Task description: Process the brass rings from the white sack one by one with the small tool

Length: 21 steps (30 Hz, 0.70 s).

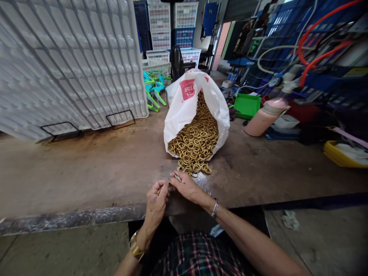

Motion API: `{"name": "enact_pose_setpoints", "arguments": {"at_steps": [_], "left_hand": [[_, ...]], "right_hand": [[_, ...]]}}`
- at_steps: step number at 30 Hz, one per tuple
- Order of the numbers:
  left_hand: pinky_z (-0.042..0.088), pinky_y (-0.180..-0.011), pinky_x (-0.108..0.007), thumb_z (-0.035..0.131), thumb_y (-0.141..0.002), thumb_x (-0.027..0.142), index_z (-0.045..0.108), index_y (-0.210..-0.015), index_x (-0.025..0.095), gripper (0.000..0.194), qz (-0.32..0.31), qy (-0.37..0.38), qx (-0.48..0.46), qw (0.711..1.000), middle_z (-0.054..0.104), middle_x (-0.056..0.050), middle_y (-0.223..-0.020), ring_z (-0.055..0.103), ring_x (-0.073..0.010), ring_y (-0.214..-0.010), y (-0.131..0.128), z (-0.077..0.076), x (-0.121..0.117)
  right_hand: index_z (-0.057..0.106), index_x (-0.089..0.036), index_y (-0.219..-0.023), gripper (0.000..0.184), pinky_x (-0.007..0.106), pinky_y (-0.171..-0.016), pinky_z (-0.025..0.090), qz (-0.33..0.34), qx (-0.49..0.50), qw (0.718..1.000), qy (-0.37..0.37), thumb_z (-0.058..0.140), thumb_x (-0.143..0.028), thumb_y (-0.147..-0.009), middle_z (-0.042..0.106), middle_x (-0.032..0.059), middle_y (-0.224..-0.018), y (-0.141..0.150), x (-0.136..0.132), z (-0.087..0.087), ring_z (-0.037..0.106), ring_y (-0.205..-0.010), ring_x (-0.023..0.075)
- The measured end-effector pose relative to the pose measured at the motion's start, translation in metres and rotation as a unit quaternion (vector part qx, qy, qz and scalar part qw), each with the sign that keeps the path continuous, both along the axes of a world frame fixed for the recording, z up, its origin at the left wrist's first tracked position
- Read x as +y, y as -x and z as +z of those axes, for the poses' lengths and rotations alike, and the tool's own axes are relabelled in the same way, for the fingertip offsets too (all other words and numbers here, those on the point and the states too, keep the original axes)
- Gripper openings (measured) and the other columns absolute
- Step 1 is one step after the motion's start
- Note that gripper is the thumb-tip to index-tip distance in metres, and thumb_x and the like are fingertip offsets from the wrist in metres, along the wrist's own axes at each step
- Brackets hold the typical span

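Note:
A white plastic bag (178,113) with a red printed label lies on its side, its mouth towards me. Many brass-coloured rings (198,134) fill it and spill onto the table in front. Close to the table's front edge, my left hand (156,201) is closed on a brass ring (159,191), mostly covered by the fingers. My right hand (186,188) meets it just in front of the spilled rings, fingers wrapped round a small metal tool (177,177). Only a short silvery part of that tool shows, so its exact kind is unclear.
Stacked white ribbed plastic trays (86,57) stand at the left, by black wire stands (120,118). Behind the bag are turquoise and green plastic pieces (155,90) and crates (159,23). A pink bottle (263,119), green tray (247,106) and yellow tray (342,155) sit right.

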<state>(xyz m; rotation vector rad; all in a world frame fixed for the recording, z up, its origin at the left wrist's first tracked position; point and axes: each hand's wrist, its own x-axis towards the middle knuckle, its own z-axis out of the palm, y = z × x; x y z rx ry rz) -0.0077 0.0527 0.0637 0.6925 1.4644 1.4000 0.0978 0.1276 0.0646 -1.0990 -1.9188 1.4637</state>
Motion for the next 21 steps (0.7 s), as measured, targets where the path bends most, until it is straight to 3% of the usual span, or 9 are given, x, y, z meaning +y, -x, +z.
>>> {"name": "enact_pose_setpoints", "arguments": {"at_steps": [4, 8, 16, 21], "left_hand": [[0.021, -0.038, -0.015, 0.061, -0.072, 0.047, 0.053, -0.084, 0.017, 0.033, -0.07, 0.025, -0.102, 0.992, 0.048, 0.006, -0.055, 0.034, -0.004, -0.039, 0.002, -0.004, -0.005], [0.021, -0.038, -0.015, 0.059, -0.075, 0.043, 0.05, -0.08, 0.017, 0.028, -0.098, 0.003, -0.144, 0.985, 0.049, 0.005, -0.059, 0.035, -0.0034, -0.042, 0.001, -0.006, -0.009], [0.021, -0.038, -0.015, 0.062, -0.071, 0.046, 0.048, -0.075, 0.017, 0.033, -0.078, 0.01, -0.12, 0.99, 0.049, 0.005, -0.059, 0.035, -0.0031, -0.041, -0.001, -0.001, -0.013], [0.022, -0.038, -0.015, 0.06, -0.072, 0.047, 0.049, -0.075, 0.017, 0.032, -0.074, 0.018, -0.092, 0.993, 0.05, 0.005, -0.058, 0.036, -0.0033, -0.041, -0.003, -0.001, -0.017]], "right_hand": [[0.049, -0.016, -0.067, 0.024, 0.018, -0.051, 0.03, -0.011, 0.038, 0.998, 0.049, 0.042, -0.033, -0.083, 0.047, -0.0057, -0.054, -0.003, -0.001, -0.011, 0.039, -0.05, 0.0064], [0.048, -0.016, -0.067, 0.024, 0.018, -0.052, 0.031, 0.006, 0.047, 0.997, 0.062, 0.041, -0.032, -0.083, 0.047, -0.006, -0.054, -0.005, -0.004, -0.011, 0.039, -0.05, 0.0062], [0.053, -0.015, -0.066, 0.024, 0.019, -0.054, 0.03, 0.021, -0.016, 0.998, -0.063, 0.043, -0.029, -0.082, 0.046, -0.0052, -0.057, -0.007, -0.013, 0.008, 0.039, -0.055, 0.0072], [0.056, -0.014, -0.067, 0.026, 0.019, -0.055, 0.031, 0.024, -0.01, 0.998, -0.066, 0.043, -0.03, -0.083, 0.05, -0.0038, -0.058, -0.009, -0.018, 0.008, 0.039, -0.056, 0.0074]]}}
